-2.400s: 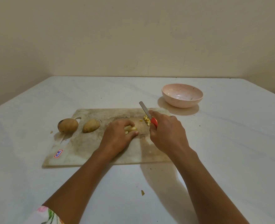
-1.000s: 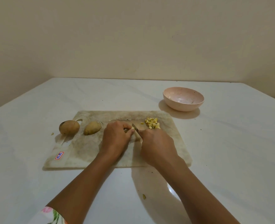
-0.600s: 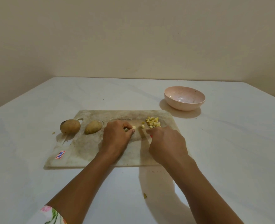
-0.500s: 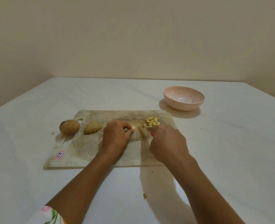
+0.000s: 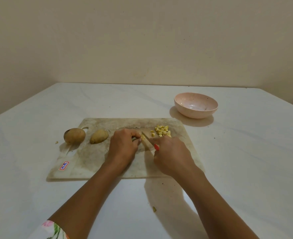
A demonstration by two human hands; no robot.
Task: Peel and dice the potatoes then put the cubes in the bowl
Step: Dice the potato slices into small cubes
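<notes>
The left hand [image 5: 123, 147] is curled knuckles-up over a small pale yellow peeled potato piece [image 5: 143, 137], its fingertips pinning the piece to the worn, stained rectangular cutting board [image 5: 90, 156]. The right hand [image 5: 172, 156] is closed round a small red-handled knife [image 5: 148, 138]. The blade slants forward to the potato piece, just beside the left hand's fingertips. Just beyond the right hand, a little heap of yellow potato cubes [image 5: 162, 131] lies on the board. Farther beyond that hand and to its right, well apart on the white tabletop [image 5: 245, 152], stands a shallow round pink bowl [image 5: 195, 114]. To the left of the left hand lie a brownish oval potato [image 5: 99, 136], near it, and a rounder brown unpeeled potato [image 5: 74, 135] at the board's far left corner.
</notes>
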